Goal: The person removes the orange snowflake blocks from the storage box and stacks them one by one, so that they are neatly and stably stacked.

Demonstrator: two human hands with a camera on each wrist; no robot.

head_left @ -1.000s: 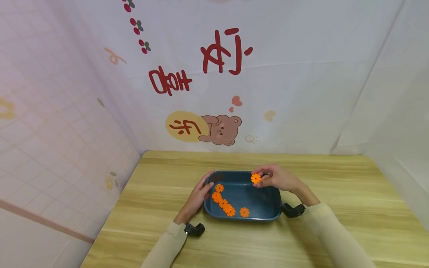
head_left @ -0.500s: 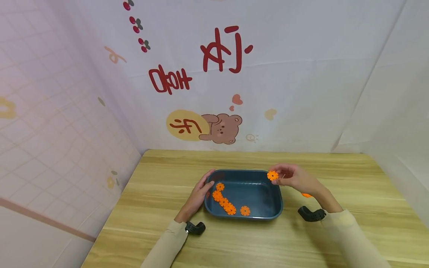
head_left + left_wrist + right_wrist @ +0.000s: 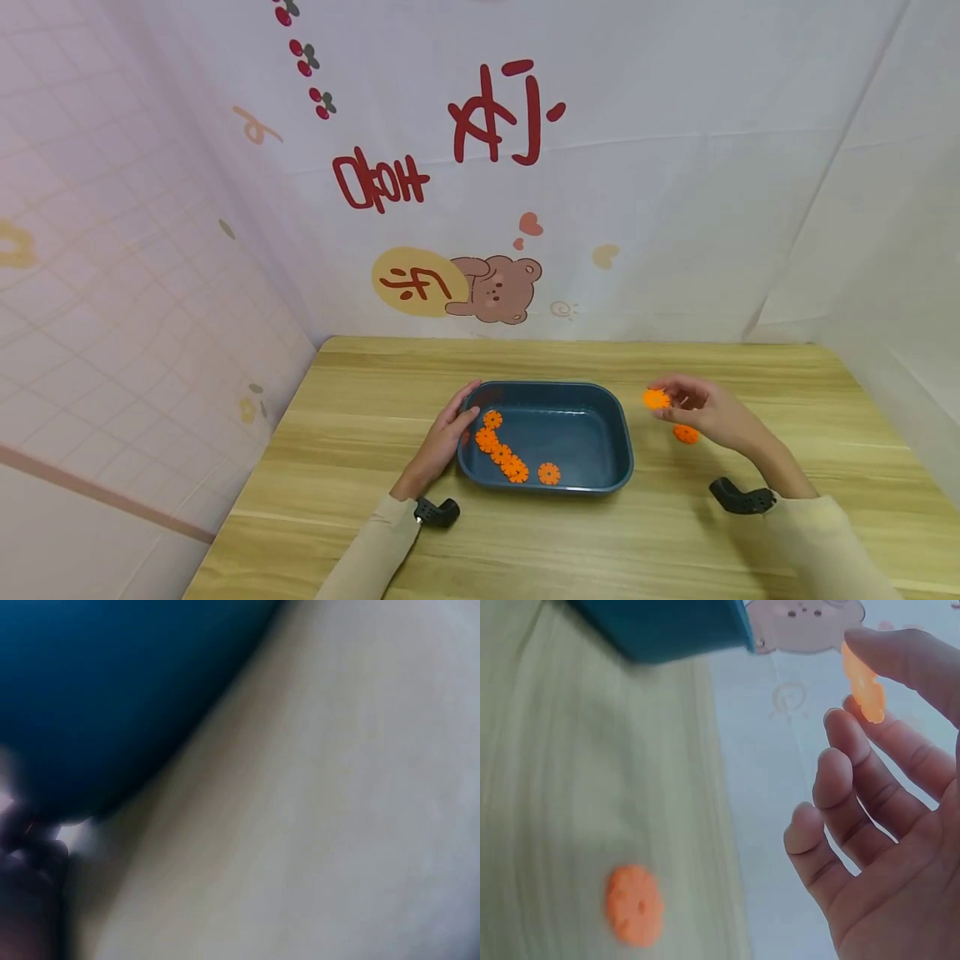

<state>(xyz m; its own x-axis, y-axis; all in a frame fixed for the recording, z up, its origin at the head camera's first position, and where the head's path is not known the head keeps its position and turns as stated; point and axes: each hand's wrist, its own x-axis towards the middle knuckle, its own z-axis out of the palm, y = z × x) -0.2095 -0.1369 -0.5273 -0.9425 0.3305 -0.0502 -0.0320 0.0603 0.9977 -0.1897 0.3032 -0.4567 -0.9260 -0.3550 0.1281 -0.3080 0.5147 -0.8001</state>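
In the head view, a dark blue rectangular tray (image 3: 555, 490) sits on the table with several orange notched building discs in it, mostly along its left side. My left hand (image 3: 442, 437) holds the tray's left rim, thumb over the edge and fingers along the outer wall. To the right of the tray, my right hand (image 3: 708, 408) pinches one orange building disc (image 3: 657, 399) between thumb and index finger above the table. Another orange disc (image 3: 686, 433) lies on the table below that hand. The right wrist view shows the held disc (image 3: 864, 684) nearly edge-on, the other fingers loosely bent.
The wood-grain table (image 3: 540, 542) meets a white printed cloth wall (image 3: 675, 208) at the back. A black wrist-camera mount (image 3: 741, 497) sticks out at the right cuff, another mount (image 3: 437, 512) at the left. The left wrist view is blurred.
My right hand has moved right with the disc, from above the tray to beyond its right rim. The loose disc on the table has come into sight. The left hand stays put.
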